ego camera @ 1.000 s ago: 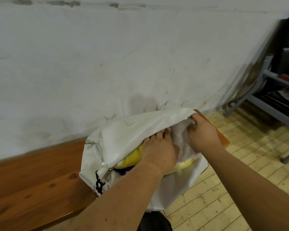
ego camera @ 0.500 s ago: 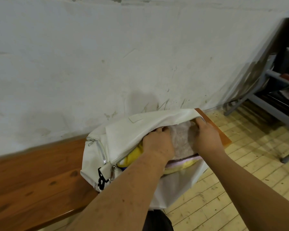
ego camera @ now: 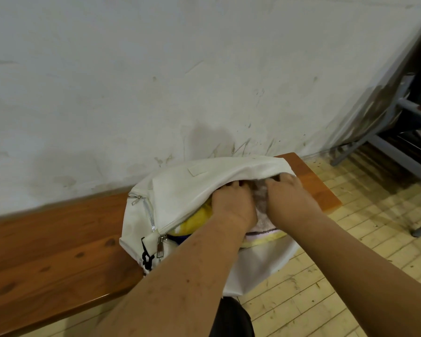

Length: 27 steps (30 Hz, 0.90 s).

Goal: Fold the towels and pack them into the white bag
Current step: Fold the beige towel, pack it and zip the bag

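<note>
While the white bag (ego camera: 180, 190) lies on the wooden bench (ego camera: 46, 251), its flap (ego camera: 216, 171) hides your fingertips: left hand (ego camera: 231, 205) and right hand (ego camera: 289, 193) rest side by side on the pale towel (ego camera: 261, 215) inside, fingers close together, grip unclear. A grey metal frame (ego camera: 399, 154) stands far right.

mouth of white bag (ego camera: 180, 190) crowded by left hand (ego camera: 231, 205), right hand (ego camera: 289, 194) and towels (ego camera: 261, 211), wall (ego camera: 156, 81) close behind, bench (ego camera: 46, 251) open leftward
</note>
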{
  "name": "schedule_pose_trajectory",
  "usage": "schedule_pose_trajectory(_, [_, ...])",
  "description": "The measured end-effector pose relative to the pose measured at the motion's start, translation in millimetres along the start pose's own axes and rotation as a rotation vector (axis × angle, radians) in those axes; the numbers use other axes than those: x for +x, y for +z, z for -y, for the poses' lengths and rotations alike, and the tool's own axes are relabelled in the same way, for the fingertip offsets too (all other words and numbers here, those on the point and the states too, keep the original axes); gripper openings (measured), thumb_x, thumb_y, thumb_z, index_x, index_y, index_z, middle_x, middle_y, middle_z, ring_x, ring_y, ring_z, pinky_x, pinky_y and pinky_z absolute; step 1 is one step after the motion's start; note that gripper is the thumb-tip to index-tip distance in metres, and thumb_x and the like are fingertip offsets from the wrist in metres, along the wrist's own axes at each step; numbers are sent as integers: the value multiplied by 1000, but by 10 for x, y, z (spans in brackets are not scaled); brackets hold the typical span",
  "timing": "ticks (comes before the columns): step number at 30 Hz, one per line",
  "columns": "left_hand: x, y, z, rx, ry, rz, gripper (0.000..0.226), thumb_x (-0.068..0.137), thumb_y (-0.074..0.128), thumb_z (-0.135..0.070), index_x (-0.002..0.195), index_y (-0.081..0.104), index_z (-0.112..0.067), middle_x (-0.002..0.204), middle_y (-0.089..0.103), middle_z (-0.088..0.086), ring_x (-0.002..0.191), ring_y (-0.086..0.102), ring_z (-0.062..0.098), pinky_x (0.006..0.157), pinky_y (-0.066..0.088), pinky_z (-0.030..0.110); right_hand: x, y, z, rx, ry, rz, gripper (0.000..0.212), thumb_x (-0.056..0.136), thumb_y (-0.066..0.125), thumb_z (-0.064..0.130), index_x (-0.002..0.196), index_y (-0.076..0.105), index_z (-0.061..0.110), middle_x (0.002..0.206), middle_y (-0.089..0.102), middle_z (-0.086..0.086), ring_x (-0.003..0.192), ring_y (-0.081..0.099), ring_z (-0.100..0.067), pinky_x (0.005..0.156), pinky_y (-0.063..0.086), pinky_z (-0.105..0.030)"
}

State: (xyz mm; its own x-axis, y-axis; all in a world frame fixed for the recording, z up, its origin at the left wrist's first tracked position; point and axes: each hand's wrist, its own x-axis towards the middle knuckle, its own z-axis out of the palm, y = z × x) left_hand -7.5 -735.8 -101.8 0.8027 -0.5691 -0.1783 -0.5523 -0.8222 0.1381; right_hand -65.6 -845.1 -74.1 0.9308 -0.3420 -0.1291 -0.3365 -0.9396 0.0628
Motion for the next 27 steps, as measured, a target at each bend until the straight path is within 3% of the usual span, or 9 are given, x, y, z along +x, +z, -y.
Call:
schedule_pose_trajectory(3, [30,-11,23,13,9,8,87,92,60,-44,160,11,-18,165,16,6,150,24,29,120,25,48,225,250,-50,4,-145,9,53,102,45,37,153,39,25,146,50,-8,131,50,-31,109,43,-44])
schedule_pose_trajectory(5, [20,-10,20,-15,7,-13,78,96,54,-44,158,16,-17,163,21,10,149,24,32,121,24,48,288,415,-117,32,-116,25,59,103,27,46,159,26,27,150,51,-8,132,51,-32,108,41,-43])
schedule_pose_trajectory(8, [-21,6,19,-60,-17,-20,68,99,46,-45,155,25,-12,160,27,12,145,31,31,119,26,44,274,595,-152,141,-62,-56,88,89,-12,63,158,31,29,130,68,-10,116,64,-31,95,49,-39])
schedule_pose_trajectory(9, [-35,12,21,-64,-16,-25,67,99,44,-45,154,27,-12,160,28,12,144,33,31,118,27,43,283,644,-158,179,-47,-72,97,84,-17,68,156,35,29,125,70,-9,113,66,-30,93,50,-37])
schedule_pose_trajectory(14, [-186,36,80,-155,85,-123,59,92,54,-39,145,41,-17,150,41,8,136,42,28,112,37,40,300,662,-163,273,4,16,104,75,-5,85,150,47,34,136,65,-3,128,57,-25,105,44,-37])
schedule_pose_trajectory(17, [-420,37,146,-282,226,-191,49,91,55,-36,139,49,-26,145,45,-6,135,38,17,114,36,36,297,512,-122,277,-15,118,74,85,21,72,147,46,40,147,56,1,137,48,-25,113,38,-41])
schedule_pose_trajectory(21, [-732,134,345,-136,214,-336,66,91,49,-47,152,34,-25,154,36,-10,145,28,16,122,21,39,204,397,59,104,-63,105,41,95,50,48,134,54,36,139,57,4,132,49,-22,107,39,-34])
schedule_pose_trajectory(24, [-910,243,520,3,177,-275,78,85,41,-53,154,34,-18,158,37,-1,147,31,20,123,15,40,228,548,162,53,-87,176,57,92,52,52,144,45,30,151,46,-5,139,41,-32,116,34,-49])
schedule_pose_trajectory(27, [-1038,292,628,2,243,-188,79,85,39,-50,157,29,-19,163,30,-2,151,25,16,125,11,37,219,574,186,156,-81,158,55,95,54,43,145,48,21,150,47,-11,140,41,-36,115,33,-51])
